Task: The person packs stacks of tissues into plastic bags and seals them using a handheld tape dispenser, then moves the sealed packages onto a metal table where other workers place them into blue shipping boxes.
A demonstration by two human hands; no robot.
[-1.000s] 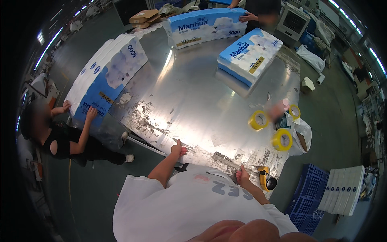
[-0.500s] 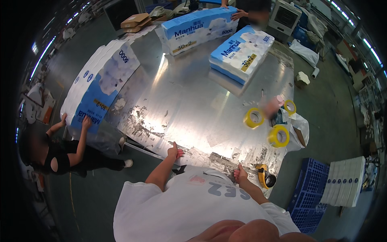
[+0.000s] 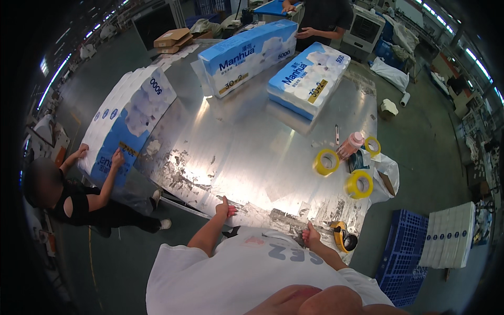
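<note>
Scuffed sheet-metal worktable (image 3: 262, 157) on a grey workshop floor, seen from above. Left hand (image 3: 224, 209) resting on the table's near edge, fingers loosely curled, nothing held. Right hand (image 3: 311, 235) also at the near edge, closed around something small and dark, too small to tell what. Yellow-and-black tape dispenser (image 3: 344, 237) lying just beside the right hand at the table's near right corner.

Farther in, on the right side of the table: two rolls of yellow packing tape, one (image 3: 326, 162) nearer the middle and one (image 3: 359, 184) closer to the edge, with a small pink-capped bottle (image 3: 350, 144) and a third yellow roll (image 3: 373, 146) behind them. Two large blue-and-white packs of paper rolls (image 3: 307, 79) lying at the far side, a co-worker's hand on one. Another such pack (image 3: 128, 126) leaning off the left edge, steadied by both hands of a crouching person in black (image 3: 79, 202). Blue plastic crate (image 3: 401, 265) standing on the floor to the right, beside a white stack (image 3: 449, 241).
</note>
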